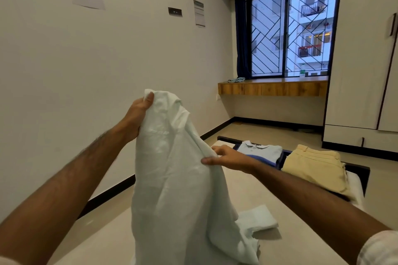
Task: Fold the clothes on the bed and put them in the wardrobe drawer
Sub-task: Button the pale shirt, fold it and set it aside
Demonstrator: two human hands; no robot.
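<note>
shirt (178, 178) hung unfolded, left hand (137, 114) gripped collar end, right hand (228, 158) pinched edge; folded polo (261, 150), trousers (314, 168) waited far right; drawer step undone.

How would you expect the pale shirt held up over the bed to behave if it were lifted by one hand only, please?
Probably very floppy: the pale shirt hangs in loose folds between the left hand and right hand. It seems light, since a pinch grip holds it up. Its lower part trails onto the bed, so it would likely drag and bunch.
</note>
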